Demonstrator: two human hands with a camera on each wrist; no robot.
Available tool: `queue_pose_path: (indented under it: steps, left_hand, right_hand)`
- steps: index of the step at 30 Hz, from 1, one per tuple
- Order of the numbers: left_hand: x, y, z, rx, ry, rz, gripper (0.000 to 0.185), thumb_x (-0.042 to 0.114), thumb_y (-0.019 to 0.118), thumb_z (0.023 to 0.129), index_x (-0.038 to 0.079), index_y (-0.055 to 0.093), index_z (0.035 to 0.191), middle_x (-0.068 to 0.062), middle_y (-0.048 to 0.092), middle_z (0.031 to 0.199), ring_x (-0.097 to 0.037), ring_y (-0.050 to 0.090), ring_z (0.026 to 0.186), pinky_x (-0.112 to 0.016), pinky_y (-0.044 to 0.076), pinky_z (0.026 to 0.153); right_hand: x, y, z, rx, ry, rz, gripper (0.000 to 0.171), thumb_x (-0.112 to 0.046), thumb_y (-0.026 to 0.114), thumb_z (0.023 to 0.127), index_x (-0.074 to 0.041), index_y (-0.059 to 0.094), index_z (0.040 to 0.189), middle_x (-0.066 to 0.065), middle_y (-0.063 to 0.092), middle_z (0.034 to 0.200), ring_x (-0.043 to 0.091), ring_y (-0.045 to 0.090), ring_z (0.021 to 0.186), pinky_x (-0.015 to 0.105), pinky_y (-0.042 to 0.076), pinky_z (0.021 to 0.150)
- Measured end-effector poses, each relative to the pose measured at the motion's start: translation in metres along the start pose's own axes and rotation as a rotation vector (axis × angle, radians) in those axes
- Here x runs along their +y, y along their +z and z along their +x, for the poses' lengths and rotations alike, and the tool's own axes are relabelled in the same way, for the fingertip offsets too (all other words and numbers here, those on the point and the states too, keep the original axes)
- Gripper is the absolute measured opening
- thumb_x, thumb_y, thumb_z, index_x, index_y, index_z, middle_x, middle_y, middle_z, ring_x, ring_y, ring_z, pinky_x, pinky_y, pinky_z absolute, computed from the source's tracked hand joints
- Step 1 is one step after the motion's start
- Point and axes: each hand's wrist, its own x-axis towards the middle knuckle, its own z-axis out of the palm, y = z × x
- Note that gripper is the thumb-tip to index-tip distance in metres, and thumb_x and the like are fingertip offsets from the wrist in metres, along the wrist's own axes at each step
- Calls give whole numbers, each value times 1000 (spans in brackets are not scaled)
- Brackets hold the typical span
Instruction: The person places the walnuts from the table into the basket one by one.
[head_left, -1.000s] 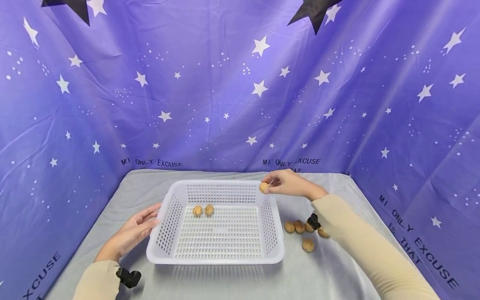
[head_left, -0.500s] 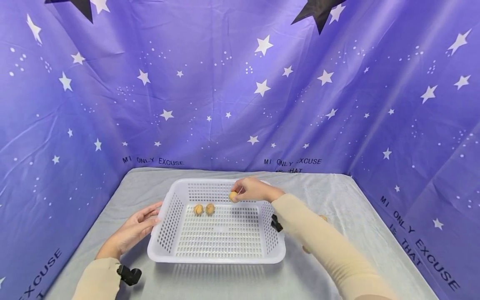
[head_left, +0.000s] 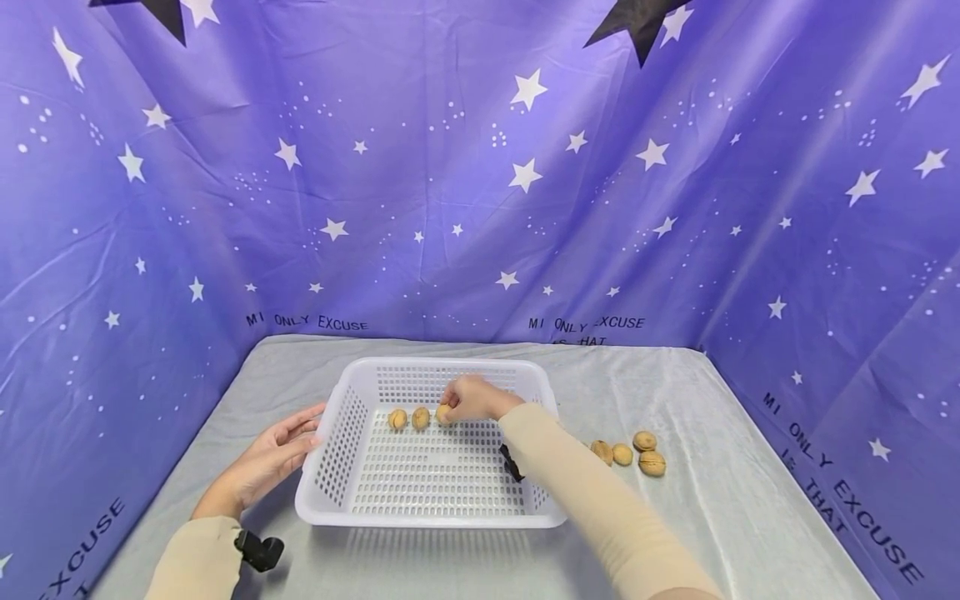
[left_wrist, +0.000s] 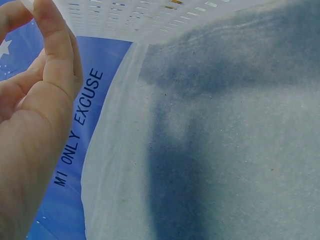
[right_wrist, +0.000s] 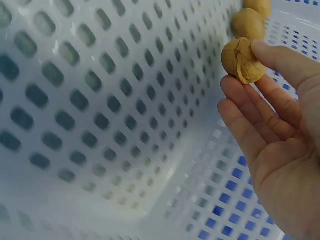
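Item: white perforated plastic basket [head_left: 431, 508], rectangular, standing on a grey cloth-covered table [head_left: 675, 517]. Position: centre of the table, long side toward the person.

Contents: two tan round walnuts [head_left: 408, 418] side by side on the basket floor near its far wall, just beside each other. A third tan walnut [right_wrist: 241, 61] sits at the right end of that row, in line with the two and just beside the nearer one.

Right hand [head_left: 468, 400]: reaches over the basket's right wall, down to the floor near the far wall. Thumb and fingertips [right_wrist: 235, 87] are clamped on the third walnut; remaining fingers lie loosely extended beneath it. Whether this walnut touches the basket floor cannot be told. The sleeve is pale beige [head_left: 600, 508].

Left hand [head_left: 266, 462]: at the basket's left wall, fingers straight and slightly apart, tips touching the outer rim [left_wrist: 50, 7]. The left wrist view shows the thumb raised against the rim's edge.

Loose stock: four tan walnuts [head_left: 626, 454] on the cloth to the right of the basket, clustered close together, well apart from both hands.

Surround: purple fabric backdrop printed with white stars [head_left: 517, 175] and the words "MI ONLY EXCUSE", enclosing the table at back and sides.
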Motion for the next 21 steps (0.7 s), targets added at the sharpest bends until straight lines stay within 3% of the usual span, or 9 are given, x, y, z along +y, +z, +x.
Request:
queue_pose_path:
  steps: [12, 21]
  left_hand:
    - [-2, -1, 0, -13, 12, 8, 61, -2, 51, 102, -9, 20, 154, -8, 55, 130, -15, 61, 114, -31, 51, 99]
    - [-2, -2, 0, -8, 11, 32, 61, 0, 51, 103, -8, 20, 155, -7, 55, 132, -14, 61, 115, -30, 51, 99]
  right_hand:
    - [1, 6, -1, 21, 41, 6, 37, -23, 80, 87, -6, 68, 119, 1, 69, 106, 16, 64, 99, 32, 54, 92]
    - [-5, -14, -8, -14, 37, -37, 42, -28, 77, 90, -7, 67, 125, 3, 68, 112, 18, 63, 104, 36, 54, 93]
